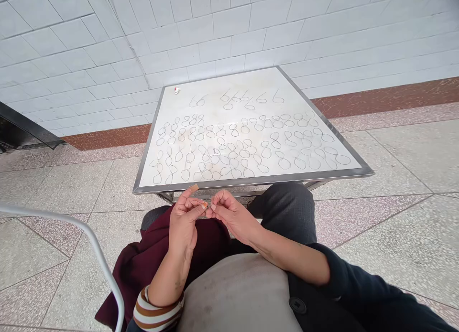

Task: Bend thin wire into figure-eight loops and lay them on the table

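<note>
My left hand (183, 222) and my right hand (234, 218) meet at the fingertips above my lap, just off the front edge of the table. Thumb and fingers of each are pinched together. Whatever lies between them is too small to make out. A tan strip (194, 187) wraps one raised left fingertip, and an orange patch (204, 205) shows on the left thumb. Beyond the hands is a white tabletop (215, 176) with a grey metal rim. Several thin dark figure-eight loops (284, 160) cover it in rows. Open-ended six-like shapes (278, 97) lie toward the back.
A small white and red object (177, 90) sits at the table's far left corner. Behind it rises a white tiled wall (229, 24). A pale curved metal tube (102, 258) stands at my left. Dark red cloth (134, 270) drapes over my lap.
</note>
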